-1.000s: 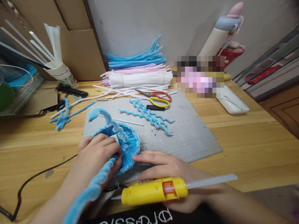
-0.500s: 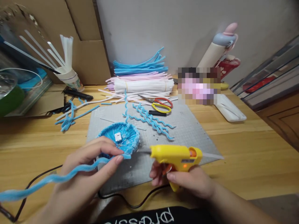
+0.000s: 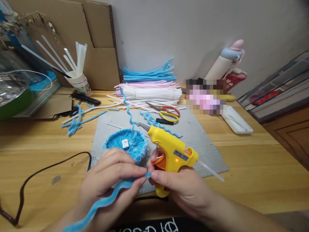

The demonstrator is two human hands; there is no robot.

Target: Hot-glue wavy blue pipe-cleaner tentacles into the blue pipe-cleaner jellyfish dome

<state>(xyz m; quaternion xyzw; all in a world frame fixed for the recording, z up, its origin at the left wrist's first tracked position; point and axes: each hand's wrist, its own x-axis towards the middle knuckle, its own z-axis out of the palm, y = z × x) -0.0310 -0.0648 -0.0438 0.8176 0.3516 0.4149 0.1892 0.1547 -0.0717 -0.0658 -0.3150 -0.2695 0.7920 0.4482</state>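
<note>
My left hand [image 3: 116,180] pinches the end of a wavy blue pipe cleaner [image 3: 103,202], whose length trails down to the lower left. In my right hand [image 3: 185,190] is a yellow hot glue gun [image 3: 169,148] with an orange light lit and a clear glue stick out of its back. Its nozzle points up and left. My right thumb and fingertip meet the pipe cleaner's tip beside my left fingers. Just behind my left hand sits a round blue fuzzy bowl shape [image 3: 142,154] with a small white block [image 3: 125,143] inside; its near side is partly hidden.
A grey cutting mat [image 3: 202,154] carries scissors [image 3: 169,112] and several wavy blue pipe cleaners [image 3: 166,129]. Behind lie white bundled pipe cleaners [image 3: 154,94]. A cup of glue sticks [image 3: 78,82] stands left. A black cord [image 3: 48,166] crosses the left side; a white bottle [image 3: 217,71] leans right.
My right hand has moved left and tilted the glue gun's nozzle upward. My left hand has shifted right, so both hands now meet at the pipe cleaner's tip.
</note>
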